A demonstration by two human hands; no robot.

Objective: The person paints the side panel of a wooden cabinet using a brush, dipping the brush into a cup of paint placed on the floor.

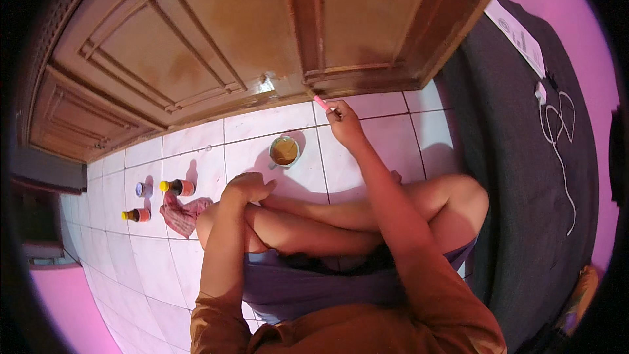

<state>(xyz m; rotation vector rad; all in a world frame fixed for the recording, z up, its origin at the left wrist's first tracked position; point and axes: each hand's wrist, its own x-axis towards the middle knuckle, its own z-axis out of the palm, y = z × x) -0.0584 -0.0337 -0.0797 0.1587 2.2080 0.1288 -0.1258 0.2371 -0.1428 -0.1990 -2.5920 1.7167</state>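
My right hand (344, 123) is closed round a small paintbrush with a pink handle (321, 102). The brush tip meets the lower edge of a brown wooden cabinet (262, 26), near the foot of a panel frame. My left hand (247, 187) rests on my folded leg with its fingers loosely apart, holding nothing. Just ahead of it on the tiles stands a cup (285, 151) with a pale rim, filled with brown liquid. A glossy wet-looking patch shows on the cabinet, left of the brush.
To the left on the white tiled floor (216, 131) are two dark bottles with yellow caps (177, 187), a small jar (141, 189) and a crumpled reddish cloth (185, 216). On the right, a dark padded surface (524, 177) carries a white cable (555, 137) and a white printed sheet (517, 36).
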